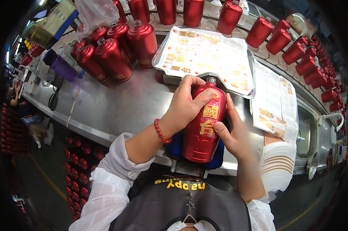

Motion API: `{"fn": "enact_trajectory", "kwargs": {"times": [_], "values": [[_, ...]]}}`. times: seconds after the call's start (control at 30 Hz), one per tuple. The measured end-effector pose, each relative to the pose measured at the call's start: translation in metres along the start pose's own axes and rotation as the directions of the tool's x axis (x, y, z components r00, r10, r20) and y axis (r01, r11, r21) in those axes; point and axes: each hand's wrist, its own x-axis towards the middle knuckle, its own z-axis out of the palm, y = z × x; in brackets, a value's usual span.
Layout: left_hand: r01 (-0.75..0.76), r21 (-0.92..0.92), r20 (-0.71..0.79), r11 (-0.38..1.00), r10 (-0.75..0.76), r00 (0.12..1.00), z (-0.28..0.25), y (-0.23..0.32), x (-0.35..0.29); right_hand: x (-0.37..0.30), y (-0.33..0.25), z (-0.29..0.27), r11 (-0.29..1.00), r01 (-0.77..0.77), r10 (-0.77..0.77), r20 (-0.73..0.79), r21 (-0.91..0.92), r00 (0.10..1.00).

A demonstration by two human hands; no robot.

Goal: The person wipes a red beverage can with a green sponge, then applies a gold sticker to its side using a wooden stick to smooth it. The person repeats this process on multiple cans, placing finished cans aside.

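A red metallic bottle (197, 145) with raised gold characters leans with its bare threaded neck away from me, its base over a blue cloth (218, 157) at the table's near edge. My left hand (186, 101) is closed around its upper left side, thumb pressed on the front near the round gold emblem. On the other side, my right hand (234, 135) grips the bottle's right flank, thumb beside the lower character. Just beyond the bottle's neck stands a metal tray (168, 79) with a white sheet (208, 57) of gold and red decals on it.
Several red bottles (114, 63) stand on the steel table (104, 106) at left, beside a purple bottle (62, 66). More line a conveyor (241, 34) behind. Right are decal sheets (272, 102), a white brown-striped thing (278, 165) and a sink (305, 141). Bottles (78, 169) stand below left.
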Motion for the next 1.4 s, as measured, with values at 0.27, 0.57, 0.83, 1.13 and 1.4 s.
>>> {"fn": "enact_trajectory", "kwargs": {"times": [0.27,0.57,0.83,1.13,1.4], "values": [[0.107,-0.186,-0.005,0.977,-0.109,0.994,0.002,0.004,0.002,0.000,0.003,-0.001,1.000,0.008,-0.008,0.001,0.026,1.000],[-0.028,0.060,-0.005,0.998,0.029,1.000,0.002,-0.002,0.008,0.000,0.002,-0.001,1.000,0.013,-0.013,-0.003,-0.017,1.000],[-0.516,0.319,0.049,0.795,0.530,0.847,-0.007,0.016,-0.019,-0.002,0.004,-0.003,1.000,0.008,-0.008,0.005,-0.005,1.000],[-0.720,0.526,0.403,0.452,0.613,0.680,-0.019,0.022,-0.017,-0.002,0.017,-0.013,0.980,0.101,-0.110,-0.048,-0.173,0.993],[-0.764,0.561,0.465,0.319,0.643,0.609,-0.025,0.023,-0.020,0.086,-0.060,-0.045,0.943,0.148,-0.082,0.224,-0.298,0.971]]}}
